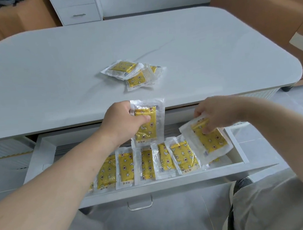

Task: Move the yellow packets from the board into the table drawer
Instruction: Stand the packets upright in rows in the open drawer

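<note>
Hands first: we see both reaching forward over the open table drawer [47, 159], forearms bare and stretched out from the bottom corners of the view. The left hand [122, 120] is knuckles-up, its fingers and thumb closed on the top half of a yellow packet [148, 126], which hangs nearly upright over the drawer's back edge, its clear wrapper overlapping the front lip of the table [53, 77]. The right hand [217, 112] is bent downward at the wrist, fingertips pinched on the upper corner of a second yellow packet [210, 141] — this one tilts down to the right, its lower edge near or on the packets at the drawer's right end; we cannot tell whether it touches.

Inside the drawer a row of packets [151, 164] lies side by side, overlapping, from about the middle to the right wall. The left part of the drawer floor is bare white — partly hidden by the left forearm. On the tabletop, well beyond the hands, a small pile of packets [133, 72] lies loosely stacked, with wide bare surface all round it. A metal handle [140, 205] hangs on the drawer front, near us.
</note>
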`<move>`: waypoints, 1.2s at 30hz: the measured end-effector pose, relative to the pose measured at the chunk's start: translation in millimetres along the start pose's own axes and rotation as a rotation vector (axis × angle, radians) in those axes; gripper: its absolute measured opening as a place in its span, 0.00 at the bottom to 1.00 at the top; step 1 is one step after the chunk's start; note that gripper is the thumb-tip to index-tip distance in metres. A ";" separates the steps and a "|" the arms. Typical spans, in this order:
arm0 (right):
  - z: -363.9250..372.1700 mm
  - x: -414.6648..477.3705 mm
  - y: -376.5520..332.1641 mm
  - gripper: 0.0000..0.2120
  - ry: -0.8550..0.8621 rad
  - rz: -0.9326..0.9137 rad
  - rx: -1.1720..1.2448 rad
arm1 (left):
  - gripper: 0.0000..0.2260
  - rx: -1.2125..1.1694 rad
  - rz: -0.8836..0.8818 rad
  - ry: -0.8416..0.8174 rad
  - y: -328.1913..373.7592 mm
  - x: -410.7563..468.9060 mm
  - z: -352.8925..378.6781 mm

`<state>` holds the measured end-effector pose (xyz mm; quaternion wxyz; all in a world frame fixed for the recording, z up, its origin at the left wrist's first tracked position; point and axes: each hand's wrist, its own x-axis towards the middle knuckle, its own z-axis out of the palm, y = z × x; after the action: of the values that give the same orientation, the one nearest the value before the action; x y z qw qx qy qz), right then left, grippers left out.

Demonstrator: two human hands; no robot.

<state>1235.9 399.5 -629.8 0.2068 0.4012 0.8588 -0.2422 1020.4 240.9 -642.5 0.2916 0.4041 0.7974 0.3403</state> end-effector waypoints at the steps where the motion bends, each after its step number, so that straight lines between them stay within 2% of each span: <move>1: 4.8 3.2 2.6 0.11 -0.043 0.037 -0.004 | 0.24 0.004 -0.009 -0.017 -0.2 -0.8 1.2; 3: 13.9 10.0 6.7 0.12 -0.132 0.101 0.025 | 0.35 0.010 -0.014 -0.053 -3.9 -0.2 4.4; 6: 25.9 20.4 9.5 0.13 -0.173 0.158 0.034 | 0.38 -0.013 -0.068 -0.098 -8.5 1.6 6.6; 8: 34.2 25.8 9.8 0.15 -0.174 0.193 -0.005 | 0.32 -0.051 -0.099 -0.127 -7.0 -0.7 6.3; 10: 44.1 28.6 9.6 0.18 -0.188 0.242 -0.099 | 0.22 -0.073 -0.110 -0.152 -7.3 -1.5 5.6; 12: 52.9 29.6 9.3 0.13 -0.161 0.243 -0.298 | 0.10 -0.112 -0.112 -0.167 -10.3 0.4 5.1; 13: 56.9 30.7 9.4 0.11 -0.121 0.217 -0.403 | 0.08 -0.132 -0.114 -0.168 -12.0 1.8 4.8; 15: 63.7 33.6 10.1 0.08 -0.042 0.199 -0.527 | 0.07 -0.157 -0.122 -0.167 -12.9 2.7 4.6; 18: 60.0 33.6 2.1 0.07 0.019 0.206 -0.545 | 0.10 -0.172 -0.142 -0.178 -14.8 6.3 4.4; 20: 51.8 31.2 -5.3 0.11 0.059 0.144 -0.479 | 0.16 -0.182 -0.164 -0.208 -15.3 8.4 4.7; 22: 41.1 27.1 -13.0 0.23 0.064 0.004 -0.274 | 0.27 -0.168 -0.193 -0.226 -16.2 9.9 6.3; 23: 36.9 23.2 -17.5 0.29 0.056 -0.071 -0.083 | 0.28 -0.163 -0.197 -0.239 -16.2 10.5 7.4; 24: 34.3 19.1 -22.4 0.33 0.037 -0.135 0.129 | 0.24 -0.160 -0.193 -0.252 -15.6 10.2 9.0; 26: 33.5 12.8 -32.6 0.35 0.023 -0.232 0.426 | 0.18 -0.158 -0.185 -0.284 -14.1 8.9 12.8; 28: 36.5 11.4 -40.5 0.32 0.083 -0.270 0.461 | 0.17 -0.149 -0.163 -0.320 -9.9 5.2 17.2; 30: 38.8 13.1 -44.0 0.22 0.145 -0.287 0.396 | 0.18 -0.130 -0.135 -0.346 -6.0 0.9 20.8; 33: 30.2 13.4 -38.0 0.06 0.076 -0.275 0.353 | 0.18 -0.061 -0.088 -0.376 -2.1 -4.7 22.5; 36: 17.4 13.8 -22.9 0.03 0.006 -0.209 0.264 | 0.17 0.044 -0.056 -0.394 -1.3 -7.7 19.7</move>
<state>1212.4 384.7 -645.5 0.1235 0.3341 0.8571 -0.3722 1038.2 239.8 -653.8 0.4423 0.4467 0.7433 0.2289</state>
